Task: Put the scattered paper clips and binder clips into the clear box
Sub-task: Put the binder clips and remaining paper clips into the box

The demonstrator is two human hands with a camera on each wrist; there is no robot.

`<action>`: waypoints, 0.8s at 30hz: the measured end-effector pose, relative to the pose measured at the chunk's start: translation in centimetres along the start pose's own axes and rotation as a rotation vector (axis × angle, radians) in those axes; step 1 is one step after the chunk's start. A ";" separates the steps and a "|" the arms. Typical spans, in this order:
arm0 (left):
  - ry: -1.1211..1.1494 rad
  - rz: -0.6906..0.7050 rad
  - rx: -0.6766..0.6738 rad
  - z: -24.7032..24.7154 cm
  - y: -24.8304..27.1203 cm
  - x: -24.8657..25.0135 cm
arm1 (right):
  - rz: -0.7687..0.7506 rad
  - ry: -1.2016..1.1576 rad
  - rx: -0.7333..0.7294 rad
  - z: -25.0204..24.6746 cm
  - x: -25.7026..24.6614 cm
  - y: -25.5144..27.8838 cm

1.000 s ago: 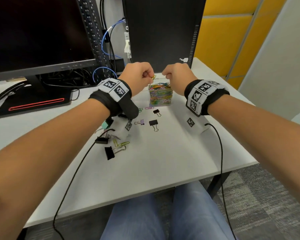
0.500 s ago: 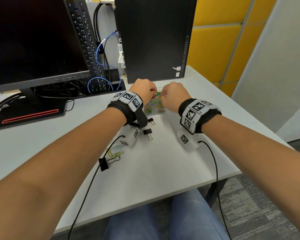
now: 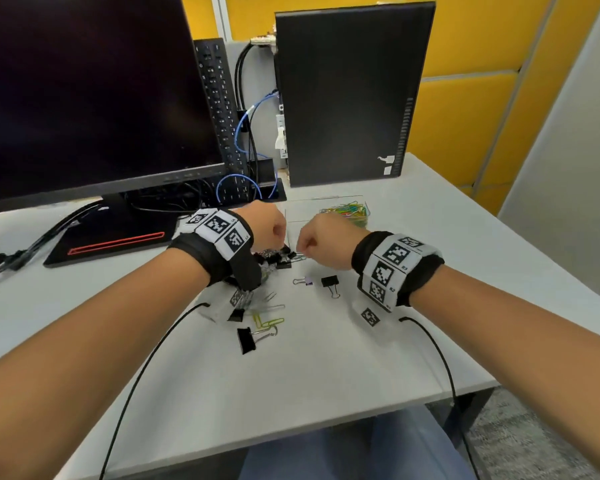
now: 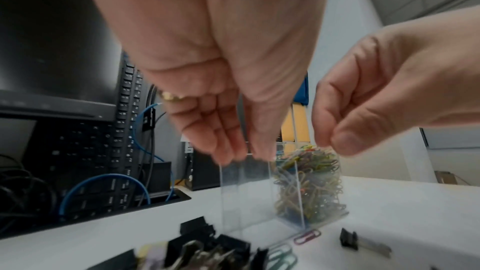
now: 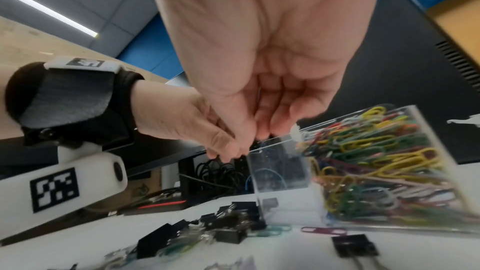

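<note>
The clear box stands behind my hands; its right compartment is full of coloured paper clips and its left compartment looks empty. My left hand has its fingertips bunched on the box's near left rim. My right hand hovers over the near rim with curled fingers, thumb against forefinger, and nothing shows between them. On the table lie a heap of black binder clips, a black binder clip, a small purple one, yellow-green paper clips and a pink paper clip.
A monitor stands at the back left, a black computer tower behind the box, with cables between them. Another black binder clip lies nearer me. Black wrist cords trail over the white table toward its front edge.
The view tilted up and the hands look nearer. Both hands drew back from above the filled compartment to the box's near left rim. The yellow clip once in my left fingers is gone from sight.
</note>
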State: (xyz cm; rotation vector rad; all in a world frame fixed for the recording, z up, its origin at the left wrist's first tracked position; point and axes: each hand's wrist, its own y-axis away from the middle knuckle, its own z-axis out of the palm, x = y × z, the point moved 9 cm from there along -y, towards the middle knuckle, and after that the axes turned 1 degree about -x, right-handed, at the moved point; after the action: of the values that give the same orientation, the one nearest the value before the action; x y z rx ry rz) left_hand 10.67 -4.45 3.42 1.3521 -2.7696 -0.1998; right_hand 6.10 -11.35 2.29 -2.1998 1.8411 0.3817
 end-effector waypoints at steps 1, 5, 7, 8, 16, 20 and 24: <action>-0.028 -0.006 -0.043 0.7 0.4 -0.3 | -0.015 0.048 -0.062 1.1 -0.5 -0.4; -0.101 -0.036 -0.135 3.2 0.9 -1.4 | -0.011 0.263 -0.229 3.7 -1.1 -1.1; -0.109 -0.051 -0.163 4.3 0.9 -1.7 | -0.001 0.358 -0.298 4.6 -1.1 -1.2; -0.111 -0.060 -0.168 4.7 0.9 -1.8 | 0.007 0.389 -0.327 5.0 -0.9 -1.3; -0.069 -0.082 -0.166 5.2 -0.1 -2.5 | -0.009 0.462 -0.271 4.7 -1.4 -2.1; -0.121 -0.180 -0.150 4.8 -0.5 -4.0 | 0.012 0.449 -0.242 4.6 -1.7 -2.4; -0.134 -0.188 -0.197 5.6 -0.1 -4.9 | 0.030 0.409 -0.243 4.6 -1.9 -2.4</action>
State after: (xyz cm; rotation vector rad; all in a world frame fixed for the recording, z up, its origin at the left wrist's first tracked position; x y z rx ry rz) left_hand 13.24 -0.12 -2.06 1.5974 -2.6355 -0.5753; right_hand 7.93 -7.54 -1.32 -2.5700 2.1303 0.1756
